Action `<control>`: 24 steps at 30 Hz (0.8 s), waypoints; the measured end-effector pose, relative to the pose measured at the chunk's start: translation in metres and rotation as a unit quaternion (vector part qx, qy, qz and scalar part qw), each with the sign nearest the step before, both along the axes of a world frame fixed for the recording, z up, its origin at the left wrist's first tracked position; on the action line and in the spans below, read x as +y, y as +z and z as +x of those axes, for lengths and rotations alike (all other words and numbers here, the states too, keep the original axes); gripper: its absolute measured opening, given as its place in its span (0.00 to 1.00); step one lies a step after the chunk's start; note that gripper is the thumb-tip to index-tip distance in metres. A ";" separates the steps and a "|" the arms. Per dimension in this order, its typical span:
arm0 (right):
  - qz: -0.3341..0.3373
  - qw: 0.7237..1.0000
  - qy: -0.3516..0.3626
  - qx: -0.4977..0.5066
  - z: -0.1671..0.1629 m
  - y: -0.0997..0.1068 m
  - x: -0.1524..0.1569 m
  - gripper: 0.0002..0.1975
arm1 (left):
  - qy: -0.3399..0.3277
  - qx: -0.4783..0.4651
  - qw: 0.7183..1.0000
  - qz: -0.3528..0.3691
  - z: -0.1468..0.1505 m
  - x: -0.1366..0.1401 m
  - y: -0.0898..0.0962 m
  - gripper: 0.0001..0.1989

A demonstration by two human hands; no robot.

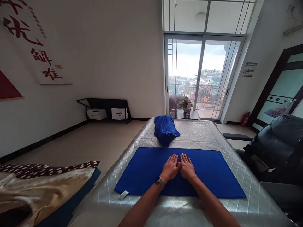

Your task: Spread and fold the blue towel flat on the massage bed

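Observation:
A blue towel (pixel 144 173) lies spread out flat on the silver quilted table cover (pixel 196 129), with a small white tag at its near left corner. My left hand (pixel 169 167) rests palm down on the towel's middle, fingers stretched forward, a watch on the wrist. Beside it my right hand (pixel 187 167) lies flat too, and the thumbs meet or nearly meet. Neither hand grips anything. Beyond the towel's far edge sits a crumpled blue cloth (pixel 166 129).
On the right stands a black office chair (pixel 279 148) with a dark bag on it. Patterned bedding (pixel 47 192) is at the lower left. Past the table's far end, a small dark table (pixel 194 115) holds a bottle (pixel 188 108) and a potted plant (pixel 184 103).

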State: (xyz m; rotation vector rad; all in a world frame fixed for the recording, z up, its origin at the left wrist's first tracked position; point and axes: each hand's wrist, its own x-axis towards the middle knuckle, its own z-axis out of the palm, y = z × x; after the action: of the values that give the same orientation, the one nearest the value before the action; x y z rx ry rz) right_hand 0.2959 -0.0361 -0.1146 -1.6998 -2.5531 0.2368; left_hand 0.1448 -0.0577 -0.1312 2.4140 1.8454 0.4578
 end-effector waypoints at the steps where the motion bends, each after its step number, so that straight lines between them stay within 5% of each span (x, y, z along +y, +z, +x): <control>1: 0.001 1.000 -0.006 -0.003 0.006 0.001 0.000 0.34 | 0.004 0.003 1.000 -0.001 -0.004 -0.001 0.000 0.36; 4: 0.009 0.999 -0.041 -0.014 0.045 0.003 0.001 0.35 | 0.030 0.013 0.999 -0.007 -0.036 -0.009 0.001 0.37; 8: 0.023 0.992 -0.117 -0.034 0.139 0.008 0.000 0.35 | 0.091 0.027 0.995 -0.014 -0.122 -0.034 -0.004 0.37; 14: 0.039 0.978 -0.200 -0.053 0.252 0.002 -0.009 0.36 | 0.165 0.038 0.986 0.007 -0.245 -0.076 -0.042 0.34; 18: 0.063 0.974 -0.204 -0.075 0.268 -0.009 -0.006 0.36 | 0.145 0.045 0.988 0.015 -0.262 -0.081 -0.056 0.35; 24: 0.086 0.967 -0.225 -0.081 0.250 -0.001 -0.013 0.35 | 0.176 0.060 0.982 0.044 -0.241 -0.081 -0.034 0.37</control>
State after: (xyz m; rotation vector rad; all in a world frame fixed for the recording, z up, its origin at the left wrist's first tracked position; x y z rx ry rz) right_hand 0.5464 -0.0491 -0.1156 -2.2345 -2.1207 -0.1506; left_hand -0.0962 -0.1386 -0.1651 2.2110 2.3672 0.4305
